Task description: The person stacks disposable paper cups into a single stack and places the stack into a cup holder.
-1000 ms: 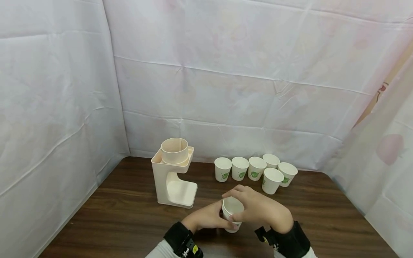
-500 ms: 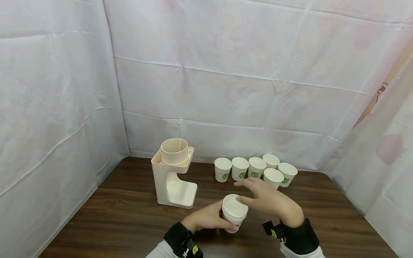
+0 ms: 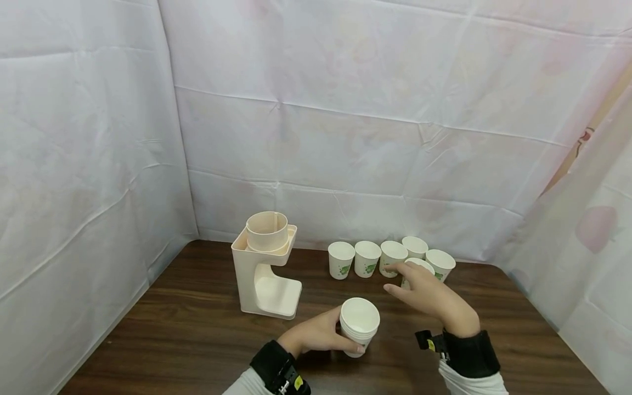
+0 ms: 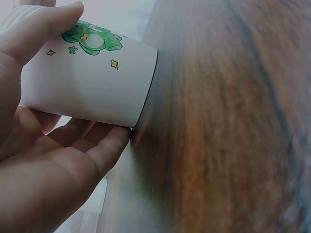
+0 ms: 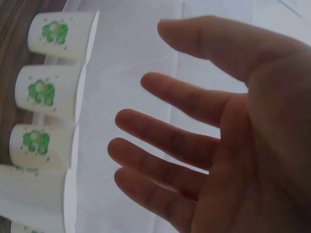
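White fabric backdrop [image 3: 345, 120]: hangs behind and to both sides of the worktop. Worktop [image 3: 182, 329]: dark wood grain, carries all items below.

Cream stand [image 3: 245, 274]: upright at the left of the cup group. A cream cylinder [image 3: 267, 241] sits in its upper frame; a flat base plate [image 3: 281, 296] projects beneath.

Right grip [image 3: 424, 291]: released, thumb and fingers spread. In the head view it overlaps the front cup; in the right wrist view the fingers are apart from the cups.

Left grip [image 3: 321, 332]: grasping the cup stack [image 3: 359, 323] — thumb on the near side, fingers curled around the other. The stack is in front of the single cups, mouth upward; several nested rims show. Base contact with the worktop cannot be told.

Single cups [image 3: 341, 260]: six units, upright, grouped near the rear edge.

Green motif [image 4: 95, 40]: printed on the stack's outer wall — small yellow stars beside it.
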Motion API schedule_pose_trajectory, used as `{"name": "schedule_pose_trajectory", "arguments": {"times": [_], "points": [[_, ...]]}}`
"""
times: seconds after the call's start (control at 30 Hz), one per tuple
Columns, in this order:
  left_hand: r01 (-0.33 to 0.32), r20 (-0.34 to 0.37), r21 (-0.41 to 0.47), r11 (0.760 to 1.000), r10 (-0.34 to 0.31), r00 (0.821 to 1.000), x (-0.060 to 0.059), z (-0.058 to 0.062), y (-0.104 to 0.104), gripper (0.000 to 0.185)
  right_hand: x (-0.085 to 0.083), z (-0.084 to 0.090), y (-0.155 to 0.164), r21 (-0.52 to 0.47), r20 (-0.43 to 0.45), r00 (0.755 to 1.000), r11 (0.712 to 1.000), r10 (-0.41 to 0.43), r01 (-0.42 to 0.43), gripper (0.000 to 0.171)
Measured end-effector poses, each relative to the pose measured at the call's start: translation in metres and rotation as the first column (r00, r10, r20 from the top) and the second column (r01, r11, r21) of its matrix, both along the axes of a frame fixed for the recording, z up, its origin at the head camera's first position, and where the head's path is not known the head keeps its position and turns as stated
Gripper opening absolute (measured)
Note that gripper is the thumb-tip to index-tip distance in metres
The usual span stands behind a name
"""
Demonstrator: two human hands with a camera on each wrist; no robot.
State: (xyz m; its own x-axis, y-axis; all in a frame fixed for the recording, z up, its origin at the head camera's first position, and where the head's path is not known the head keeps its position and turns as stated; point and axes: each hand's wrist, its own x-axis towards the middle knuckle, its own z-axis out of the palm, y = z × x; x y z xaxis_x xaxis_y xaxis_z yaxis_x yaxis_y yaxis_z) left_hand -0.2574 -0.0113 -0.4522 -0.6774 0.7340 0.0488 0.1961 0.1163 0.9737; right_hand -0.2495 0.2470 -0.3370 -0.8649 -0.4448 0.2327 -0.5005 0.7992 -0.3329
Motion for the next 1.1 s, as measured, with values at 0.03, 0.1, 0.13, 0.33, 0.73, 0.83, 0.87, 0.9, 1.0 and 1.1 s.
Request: {"name": "schedule_pose_trajectory", "arguments": {"times": [0.03,0.1,0.13,0.33,0.73,0.83,0.87,0.9,1.0,1.1], "points": [[-0.002,0.002,-0.001,1.000,0.002,1.000,0.000,0.000,0.000,0.076,-0.001,-0.001,0.002,0.002,-0.003,1.000,1.000,-0.022,0.022,0.042],[-0.008,0.006,-0.003,1.000,0.008,1.000,0.001,0.000,0.000,0.076,-0.003,-0.003,0.005,0.004,-0.008,0.998,0.998,-0.065,0.065,0.042],[-0.011,0.007,-0.006,1.000,0.011,1.000,0.001,0.000,0.000,0.077,-0.003,-0.003,0.007,0.006,-0.012,0.996,0.996,-0.087,0.087,0.043],[-0.030,0.003,-0.017,0.999,0.030,1.000,0.003,0.003,0.000,0.078,-0.009,-0.005,0.020,-0.001,-0.036,0.987,0.988,-0.156,0.156,0.050],[-0.015,0.014,0.007,1.000,0.015,1.000,0.001,0.002,-0.001,0.076,-0.024,-0.018,0.035,0.030,-0.066,0.978,0.979,-0.198,0.201,0.061],[-0.007,0.017,0.013,1.000,0.007,1.000,0.001,0.002,-0.001,0.075,-0.030,-0.021,0.036,0.040,-0.087,0.973,0.975,-0.216,0.220,0.061],[-0.004,0.016,0.014,1.000,0.004,1.000,0.000,0.001,-0.001,0.075,-0.031,-0.022,0.037,0.041,-0.093,0.970,0.972,-0.226,0.231,0.061],[-0.003,0.014,0.014,1.000,0.003,1.000,0.000,0.001,-0.001,0.075,-0.033,-0.024,0.037,0.039,-0.101,0.967,0.970,-0.235,0.240,0.061],[0.003,0.011,0.014,1.000,-0.003,1.000,0.000,0.001,-0.001,0.074,-0.037,-0.031,0.039,0.032,-0.125,0.956,0.962,-0.265,0.271,0.061],[0.000,0.015,0.011,1.000,0.000,1.000,0.001,0.000,-0.001,0.074,-0.042,-0.039,0.040,0.024,-0.147,0.947,0.956,-0.287,0.293,0.060]]}}
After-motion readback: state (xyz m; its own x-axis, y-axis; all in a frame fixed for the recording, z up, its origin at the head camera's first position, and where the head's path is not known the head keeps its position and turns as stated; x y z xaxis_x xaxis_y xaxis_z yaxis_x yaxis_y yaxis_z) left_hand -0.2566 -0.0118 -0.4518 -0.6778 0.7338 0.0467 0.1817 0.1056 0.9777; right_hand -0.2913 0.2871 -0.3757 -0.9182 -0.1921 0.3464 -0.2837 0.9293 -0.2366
